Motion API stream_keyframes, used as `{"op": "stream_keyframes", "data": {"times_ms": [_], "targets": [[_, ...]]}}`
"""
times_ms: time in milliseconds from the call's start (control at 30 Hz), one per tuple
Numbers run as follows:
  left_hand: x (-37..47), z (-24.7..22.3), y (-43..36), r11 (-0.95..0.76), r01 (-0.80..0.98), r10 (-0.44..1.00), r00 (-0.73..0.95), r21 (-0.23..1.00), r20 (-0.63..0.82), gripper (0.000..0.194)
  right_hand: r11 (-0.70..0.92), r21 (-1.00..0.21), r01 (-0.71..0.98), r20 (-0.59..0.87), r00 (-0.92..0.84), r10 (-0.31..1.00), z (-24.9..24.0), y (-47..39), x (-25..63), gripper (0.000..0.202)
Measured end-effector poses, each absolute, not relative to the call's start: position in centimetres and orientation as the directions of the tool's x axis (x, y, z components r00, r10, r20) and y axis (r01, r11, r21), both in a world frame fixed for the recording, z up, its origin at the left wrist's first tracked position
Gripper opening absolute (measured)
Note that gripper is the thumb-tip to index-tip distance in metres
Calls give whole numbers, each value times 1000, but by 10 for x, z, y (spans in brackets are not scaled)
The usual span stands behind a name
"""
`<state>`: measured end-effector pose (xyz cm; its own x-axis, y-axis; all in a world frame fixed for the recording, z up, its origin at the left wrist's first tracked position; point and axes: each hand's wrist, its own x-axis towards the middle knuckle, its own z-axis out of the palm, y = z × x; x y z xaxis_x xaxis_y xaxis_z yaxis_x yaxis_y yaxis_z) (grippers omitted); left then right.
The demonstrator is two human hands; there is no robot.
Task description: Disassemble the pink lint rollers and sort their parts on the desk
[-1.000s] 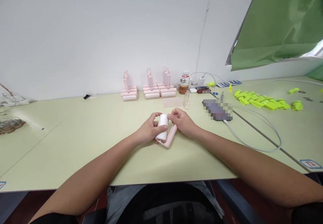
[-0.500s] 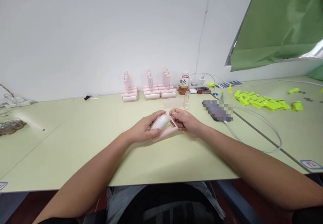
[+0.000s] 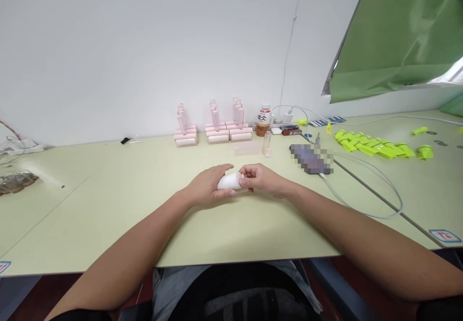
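Note:
A white lint roller roll (image 3: 229,181) lies sideways between my hands, just above the table in front of me. My left hand (image 3: 207,186) grips its left end, the thumb below and the fingers over the far side. With thumb and fingertips, my right hand (image 3: 263,180) pinches the pinkish right end of the roller. The pink holder is mostly hidden behind the roll and my fingers. Beyond my hands lie a translucent pink cover (image 3: 247,148) and an upright clear tube-like handle (image 3: 266,145).
Several pink lint rollers (image 3: 218,133) stand along the wall. To their right are a brown bottle (image 3: 263,120), a small white case (image 3: 276,131) and a phone (image 3: 309,159) on a white cable. Neon-yellow pieces (image 3: 374,145) lie on the right table.
The roller has turned more level, and the pink holder that showed below it is now mostly hidden. My right fingers have shifted onto its right end.

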<state>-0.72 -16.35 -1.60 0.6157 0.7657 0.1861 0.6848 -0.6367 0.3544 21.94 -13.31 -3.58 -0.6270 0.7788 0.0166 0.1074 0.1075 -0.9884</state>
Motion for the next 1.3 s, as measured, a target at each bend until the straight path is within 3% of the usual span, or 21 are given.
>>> {"op": "stream_keyframes", "data": {"times_ms": [133, 300, 467, 700, 1300], "targets": [[-8, -16, -161, -616, 712, 782, 605, 336, 153, 58, 196, -967, 165, 51, -628, 777, -40, -134, 216, 44], [-7, -14, -160, -518, 797, 853, 507, 310, 122, 60, 235, -929, 286, 0, -636, 772, -44, -134, 216, 40], [-6, -14, -161, -479, 833, 877, 468, 276, 111, 62, 390, -826, 407, 100, -576, 812, -43, -134, 217, 34], [-8, -13, -160, -503, 833, 864, 490, 229, 116, 61, 450, -801, 395, 204, -527, 825, -43, -140, 213, 29], [-7, -8, -161, -474, 860, 880, 466, 190, 89, 65, 466, -756, 460, 214, -498, 840, -44, -143, 209, 15]]}}
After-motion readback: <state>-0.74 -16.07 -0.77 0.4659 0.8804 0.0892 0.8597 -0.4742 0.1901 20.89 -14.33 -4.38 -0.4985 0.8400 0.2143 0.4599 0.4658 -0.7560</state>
